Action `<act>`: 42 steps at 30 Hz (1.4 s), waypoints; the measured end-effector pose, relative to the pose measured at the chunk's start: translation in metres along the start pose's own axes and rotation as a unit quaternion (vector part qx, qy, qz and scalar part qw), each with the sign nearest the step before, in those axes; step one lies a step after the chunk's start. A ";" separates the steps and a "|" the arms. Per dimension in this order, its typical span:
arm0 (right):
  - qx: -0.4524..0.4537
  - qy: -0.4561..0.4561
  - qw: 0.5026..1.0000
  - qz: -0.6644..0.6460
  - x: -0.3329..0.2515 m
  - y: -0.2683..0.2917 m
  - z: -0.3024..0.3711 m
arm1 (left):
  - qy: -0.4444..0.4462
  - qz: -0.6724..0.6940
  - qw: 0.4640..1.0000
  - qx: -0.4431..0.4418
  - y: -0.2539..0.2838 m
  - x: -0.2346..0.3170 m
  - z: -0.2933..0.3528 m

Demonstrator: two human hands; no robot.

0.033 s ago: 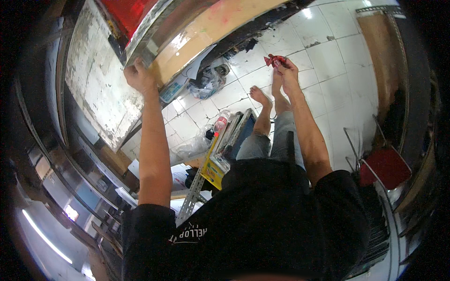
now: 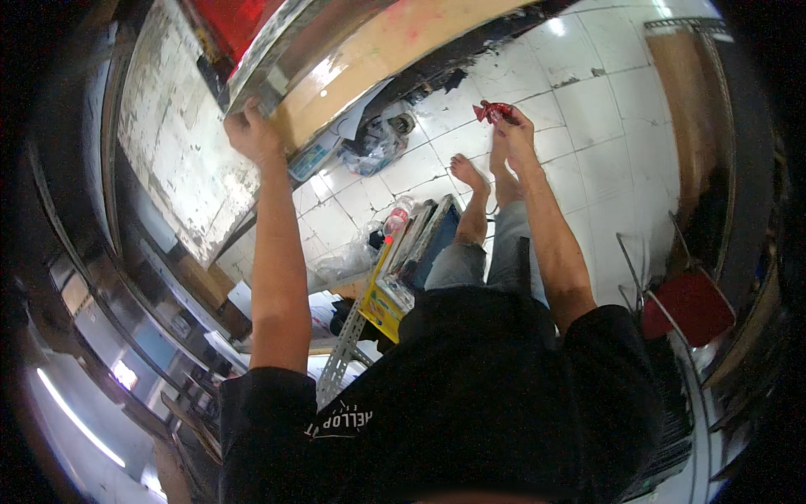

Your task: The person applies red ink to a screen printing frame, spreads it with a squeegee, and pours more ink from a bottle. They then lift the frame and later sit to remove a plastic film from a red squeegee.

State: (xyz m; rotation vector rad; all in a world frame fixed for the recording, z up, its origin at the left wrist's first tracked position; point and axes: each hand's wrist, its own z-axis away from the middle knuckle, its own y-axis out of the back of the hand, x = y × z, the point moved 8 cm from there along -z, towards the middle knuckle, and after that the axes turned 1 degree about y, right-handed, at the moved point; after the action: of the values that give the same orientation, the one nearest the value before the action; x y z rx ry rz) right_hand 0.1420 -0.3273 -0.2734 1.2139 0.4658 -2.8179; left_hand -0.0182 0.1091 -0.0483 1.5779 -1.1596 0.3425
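My left hand is closed on the near corner of a metal-edged frame with a red panel inside it. Its fingertips are partly hidden against the edge. Beneath the frame lies a tan board with faint pink stains. Out over the floor to the right, my right hand pinches a small, shiny, dark red thing with a flared end. What kind of thing it is I cannot make out.
A worn white panel stands left of the frame. Below the board, a plastic bag lies on the tiled floor. Nearer are a bottle, a perforated metal bar and a yellow packet. A red-seated chair is at right.
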 end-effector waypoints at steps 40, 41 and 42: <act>-0.351 0.283 0.678 0.580 0.353 -0.266 -0.115 | 0.003 -0.012 1.000 -0.024 0.010 0.016 0.001; -0.354 0.173 0.684 0.613 0.351 -0.257 -0.115 | 0.009 -0.019 1.000 -0.023 0.011 0.012 0.001; -0.351 0.062 0.682 0.638 0.348 -0.248 -0.111 | 0.009 -0.011 1.000 -0.017 0.013 0.006 0.002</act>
State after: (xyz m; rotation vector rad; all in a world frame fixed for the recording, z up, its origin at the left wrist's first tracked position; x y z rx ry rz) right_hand -0.0593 -0.0303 -0.5308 0.9101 0.3825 -1.1727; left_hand -0.0266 0.1050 -0.0374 1.5541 -1.1289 0.3208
